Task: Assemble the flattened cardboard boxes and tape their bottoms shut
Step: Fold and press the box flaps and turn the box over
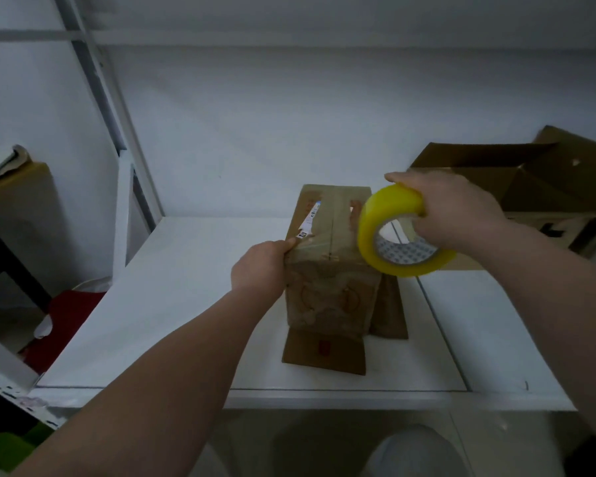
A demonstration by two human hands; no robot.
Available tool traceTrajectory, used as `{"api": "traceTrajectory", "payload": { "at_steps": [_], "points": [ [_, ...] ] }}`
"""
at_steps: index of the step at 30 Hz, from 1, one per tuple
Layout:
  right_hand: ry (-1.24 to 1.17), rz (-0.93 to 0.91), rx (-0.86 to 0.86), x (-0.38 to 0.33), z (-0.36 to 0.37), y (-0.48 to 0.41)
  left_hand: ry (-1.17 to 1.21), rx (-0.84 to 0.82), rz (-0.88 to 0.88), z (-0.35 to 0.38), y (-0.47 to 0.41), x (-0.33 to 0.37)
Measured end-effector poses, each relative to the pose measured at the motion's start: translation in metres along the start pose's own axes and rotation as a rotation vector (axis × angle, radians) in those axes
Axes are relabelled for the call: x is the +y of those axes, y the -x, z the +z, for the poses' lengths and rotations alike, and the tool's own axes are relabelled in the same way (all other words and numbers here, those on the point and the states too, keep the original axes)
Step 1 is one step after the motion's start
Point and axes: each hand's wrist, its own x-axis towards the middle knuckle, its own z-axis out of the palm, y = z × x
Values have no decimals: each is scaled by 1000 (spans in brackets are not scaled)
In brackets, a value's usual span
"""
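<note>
A small brown cardboard box [331, 270] stands bottom-up on the white table [186, 321], its lower flaps splayed out on the tabletop. A torn white label lies across its upturned face. My left hand [260, 265] grips the box's near left top edge, thumb pressed on a clear tape strip there. My right hand [451, 210] holds a yellow roll of tape [398, 232] just right of the box, fingers through the core, with the tape stretched across the box's near top edge.
An open brown carton [523, 180] lies on its side at the back right of the table. Another cardboard box [18, 208] stands to the far left beyond a white metal frame post [124, 208]. Something red [66, 315] lies on the floor at left.
</note>
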Motion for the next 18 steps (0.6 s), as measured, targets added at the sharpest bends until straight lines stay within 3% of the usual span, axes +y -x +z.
{"api": "traceTrajectory", "payload": {
  "at_steps": [3, 18],
  "points": [
    [196, 27, -104, 17, 6, 13, -93, 14, 52, -1, 1, 6],
    [107, 72, -97, 29, 41, 20, -382, -69, 224, -3, -4, 1]
  ]
}}
